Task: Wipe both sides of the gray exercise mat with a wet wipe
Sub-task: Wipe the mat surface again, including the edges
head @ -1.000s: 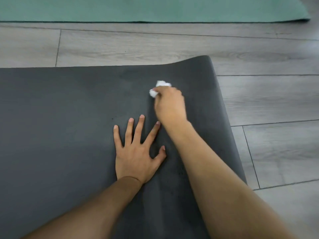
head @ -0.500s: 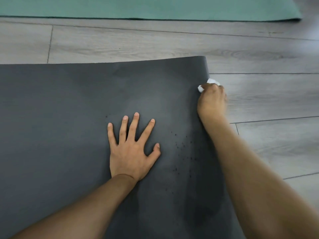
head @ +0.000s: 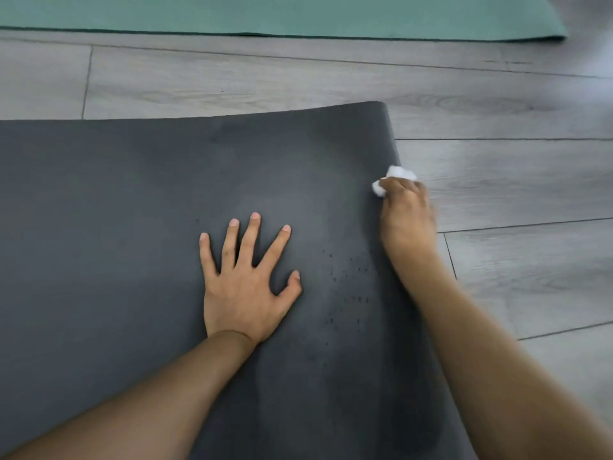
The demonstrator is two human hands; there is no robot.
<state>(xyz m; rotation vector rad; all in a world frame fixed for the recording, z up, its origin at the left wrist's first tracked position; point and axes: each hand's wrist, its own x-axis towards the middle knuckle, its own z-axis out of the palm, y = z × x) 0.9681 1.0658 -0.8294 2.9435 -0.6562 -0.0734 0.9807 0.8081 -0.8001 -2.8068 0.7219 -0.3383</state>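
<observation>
The step in hand is judged to be the wiping of the upward-facing side of the gray exercise mat [head: 132, 227], which is spread flat on the gray wood-plank floor [head: 497, 180], its far right corner lifted in a slight curl. The stroke is at the mat's right edge, so this end of the surface seems to be under treatment; whether the underside has been wiped cannot be told from this view. A scatter of small dark specks [head: 348, 287] is seen on the mat between the two hands, and a darker, damp-looking patch is seen nearer the camera. The next move is judged to call for the wipe to be drawn back across the mat over the specks with firm downward pressure, while the mat is pinned so that it does not slide or ruck; later the mat would need to be turned for its other side. The left hand [head: 247, 287] is laid flat on the mat, palm down, fingers straight and spread wide, nothing being held. The right hand [head: 406, 214] is curled into a fist round a crumpled white wet wipe [head: 396, 179], which is bunched at the fingertips and pressed at the mat's right edge. A teal mat [head: 298, 14] is seen lying further off, well apart.
</observation>
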